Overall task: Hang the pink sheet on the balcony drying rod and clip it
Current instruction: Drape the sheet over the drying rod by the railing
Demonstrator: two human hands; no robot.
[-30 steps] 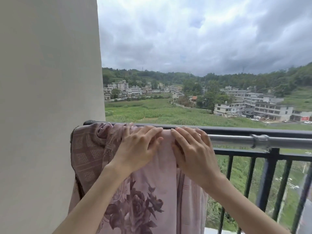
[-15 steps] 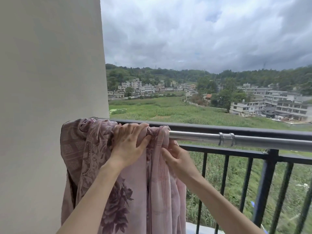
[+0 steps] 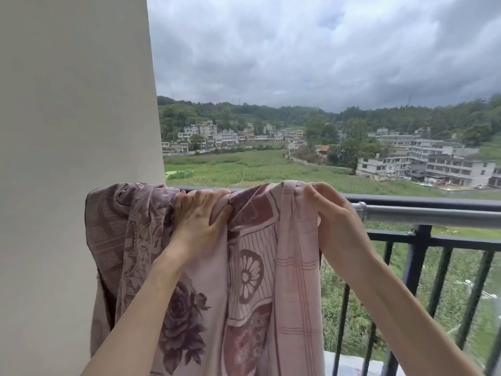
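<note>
Both forearms reach up from the bottom edge. Left hand (image 3: 199, 213) lies on top of the pink sheet (image 3: 252, 280), fingers curled over the bunched cloth, gripping it at rod height. Right hand (image 3: 334, 223) pinches the sheet's right edge between thumb and fingers, lifted slightly above the rod line. Sheet hangs down in folds between and below the hands, rose and flower print facing the camera, plaid strip at its right side; its left part is bunched against the beige wall (image 3: 73, 158). Silver drying rod (image 3: 433, 215) runs right from behind the right hand, bare there, with a joint collar just beside the hand. Black balcony railing (image 3: 417, 256) sits behind and below the rod. Beyond: green field (image 3: 244, 169), pale buildings (image 3: 433, 164), wooded hills, grey clouds.
</note>
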